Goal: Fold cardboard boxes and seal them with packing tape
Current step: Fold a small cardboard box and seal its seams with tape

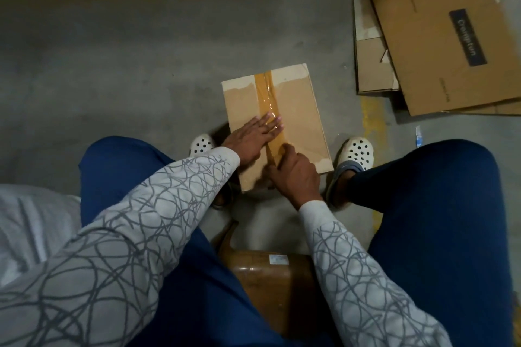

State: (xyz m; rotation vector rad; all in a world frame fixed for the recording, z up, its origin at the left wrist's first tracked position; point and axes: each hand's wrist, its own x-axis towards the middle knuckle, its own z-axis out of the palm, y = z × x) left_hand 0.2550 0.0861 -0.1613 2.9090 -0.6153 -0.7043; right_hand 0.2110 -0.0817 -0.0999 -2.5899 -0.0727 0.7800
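A small closed cardboard box (298,118) lies on the concrete floor between my feet. A strip of brown packing tape (267,93) runs along its middle seam from the far edge toward me. My left hand (253,138) lies flat on the box, fingers straight, pressing the tape down. My right hand (293,172) is at the near end of the box with fingers curled round the tape roll, which is mostly hidden under the hand.
Flattened cardboard boxes (439,36) are piled at the upper right. A wooden stool (262,270) is under me between my knees. My white clogs (356,152) stand on either side of the box. Bare concrete floor (127,65) stretches to the left.
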